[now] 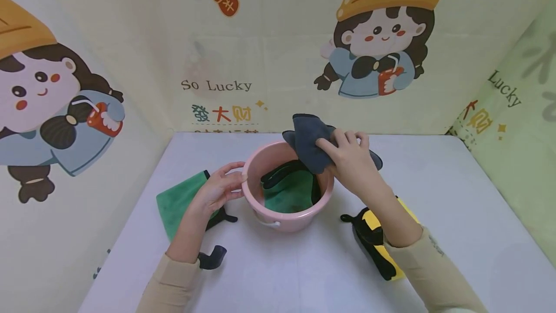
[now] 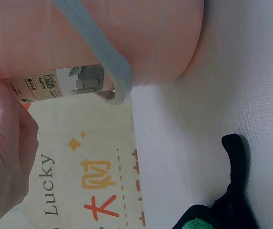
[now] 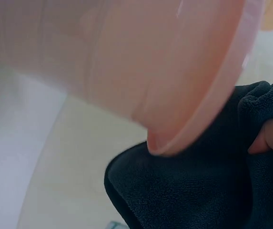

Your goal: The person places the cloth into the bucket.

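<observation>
A pink bucket (image 1: 291, 221) stands mid-table with a pale handle (image 2: 96, 43) and a label on its side. My left hand (image 1: 220, 188) grips its rim on the left, thumb at the edge. My right hand (image 1: 354, 161) pinches a dark blue-grey cloth (image 1: 310, 141) over the bucket's right rear rim; part of it hangs outside the rim, as the right wrist view shows. Inside the bucket lies a green cloth (image 1: 288, 192) with black edging. Another green cloth (image 1: 180, 202) with a black strap lies on the table, partly behind my left forearm.
A yellow and black cloth (image 1: 373, 235) lies at the right, partly under my right forearm in the head view. Near my left sleeve is a black curved piece (image 1: 214, 257). A printed curtain (image 1: 278, 52) stands behind the white table (image 1: 295, 274).
</observation>
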